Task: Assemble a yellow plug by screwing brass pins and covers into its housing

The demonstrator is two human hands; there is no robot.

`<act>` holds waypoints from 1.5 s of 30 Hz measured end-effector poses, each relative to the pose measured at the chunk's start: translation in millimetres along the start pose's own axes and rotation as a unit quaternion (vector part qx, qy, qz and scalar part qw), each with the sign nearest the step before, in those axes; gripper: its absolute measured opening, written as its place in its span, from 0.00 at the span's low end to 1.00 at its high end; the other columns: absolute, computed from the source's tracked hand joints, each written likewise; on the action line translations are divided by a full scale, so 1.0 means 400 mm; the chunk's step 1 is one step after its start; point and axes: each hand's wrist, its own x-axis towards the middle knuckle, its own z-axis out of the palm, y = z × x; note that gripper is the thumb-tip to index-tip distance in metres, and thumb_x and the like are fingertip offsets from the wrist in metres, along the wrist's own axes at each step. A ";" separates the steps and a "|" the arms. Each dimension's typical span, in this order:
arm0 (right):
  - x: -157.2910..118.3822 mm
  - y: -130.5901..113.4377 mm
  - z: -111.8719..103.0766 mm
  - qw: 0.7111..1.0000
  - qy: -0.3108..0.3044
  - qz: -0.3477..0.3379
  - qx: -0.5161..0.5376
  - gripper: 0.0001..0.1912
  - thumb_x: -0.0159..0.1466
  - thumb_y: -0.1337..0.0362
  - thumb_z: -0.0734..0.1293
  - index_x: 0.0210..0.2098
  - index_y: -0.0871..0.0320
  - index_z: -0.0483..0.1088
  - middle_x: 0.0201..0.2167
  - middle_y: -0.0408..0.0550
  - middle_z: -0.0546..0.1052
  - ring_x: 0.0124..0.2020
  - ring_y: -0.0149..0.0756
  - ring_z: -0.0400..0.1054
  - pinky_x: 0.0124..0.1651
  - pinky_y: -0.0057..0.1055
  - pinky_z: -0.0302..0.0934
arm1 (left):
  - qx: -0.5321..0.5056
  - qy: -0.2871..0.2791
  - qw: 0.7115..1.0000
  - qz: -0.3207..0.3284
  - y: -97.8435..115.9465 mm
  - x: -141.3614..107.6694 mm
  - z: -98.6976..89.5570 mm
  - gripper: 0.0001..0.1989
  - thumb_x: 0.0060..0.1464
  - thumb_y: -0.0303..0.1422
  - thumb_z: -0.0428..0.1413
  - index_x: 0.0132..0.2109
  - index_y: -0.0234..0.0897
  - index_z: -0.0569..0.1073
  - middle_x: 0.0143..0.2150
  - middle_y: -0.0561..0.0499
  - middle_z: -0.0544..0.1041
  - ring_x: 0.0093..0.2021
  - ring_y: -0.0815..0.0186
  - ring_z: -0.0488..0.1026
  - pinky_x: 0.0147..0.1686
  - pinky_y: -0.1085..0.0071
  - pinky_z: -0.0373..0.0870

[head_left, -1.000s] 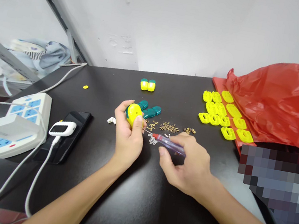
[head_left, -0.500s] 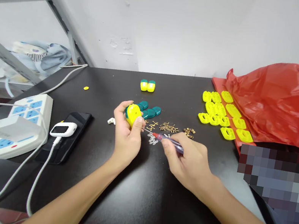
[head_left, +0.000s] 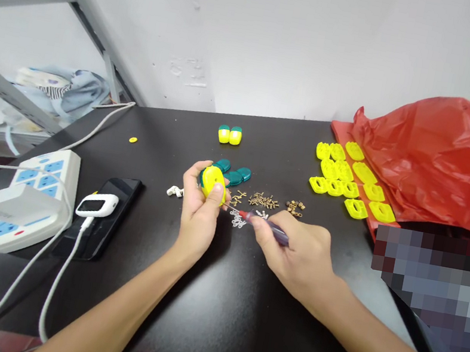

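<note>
At the far left of the black table [head_left: 200, 321] lay a white power strip [head_left: 22, 232] with blue sockets and a white charger [head_left: 16, 203] plugged into it. Just beside it was a black phone [head_left: 94, 230], with a small white device [head_left: 97, 205] resting on top, its cable trailing off the table's near edge. A small white plastic piece [head_left: 174, 191] lay just left of the left hand [head_left: 199, 218], whose curled fingers [head_left: 193, 178] gripped a yellow-and-teal plastic shell [head_left: 214, 184] above the table. Behind that hand sat a row of teal caps [head_left: 235, 175], and farther back stood a yellow-and-teal pair [head_left: 229, 135]. The right hand [head_left: 295, 259] pinched a slim screwdriver [head_left: 265, 225] with a red collar, its thin shaft reaching just beside the shell. Beyond the shaft were small white parts [head_left: 237, 219] and scattered brass screws [head_left: 263, 200]. Farther right, yellow plastic parts [head_left: 344, 174] lay in rows on an orange-red board [head_left: 341, 135], against a crumpled red plastic bag [head_left: 441, 158].
</note>
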 end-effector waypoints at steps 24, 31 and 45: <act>0.004 0.004 -0.009 0.996 -0.059 0.046 0.050 0.05 0.65 0.65 0.68 0.39 0.59 0.70 0.29 0.44 0.77 0.24 0.30 0.69 0.28 0.27 0.60 | 0.010 0.016 1.000 -0.009 0.004 0.000 0.003 0.25 0.56 0.38 0.65 0.56 0.48 0.62 0.40 0.54 0.72 0.31 0.71 0.71 0.30 0.75 0.69; -0.006 0.002 -0.008 0.998 -0.036 -0.035 0.036 0.09 0.70 0.64 0.65 0.33 0.58 0.71 0.24 0.43 0.76 0.23 0.30 0.68 0.28 0.27 0.59 | 0.014 0.000 0.999 -0.037 -0.004 -0.004 0.005 0.25 0.57 0.38 0.64 0.56 0.48 0.62 0.39 0.54 0.72 0.31 0.72 0.70 0.31 0.74 0.68; 0.011 -0.021 0.013 0.868 -0.087 0.377 0.310 0.22 0.66 0.50 0.67 0.22 0.57 0.67 0.12 0.36 0.61 0.13 0.26 0.55 0.16 0.26 0.49 | 0.093 0.032 0.991 0.090 -0.003 -0.020 0.014 0.22 0.62 0.39 0.61 0.58 0.47 0.62 0.41 0.53 0.71 0.33 0.70 0.69 0.35 0.72 0.69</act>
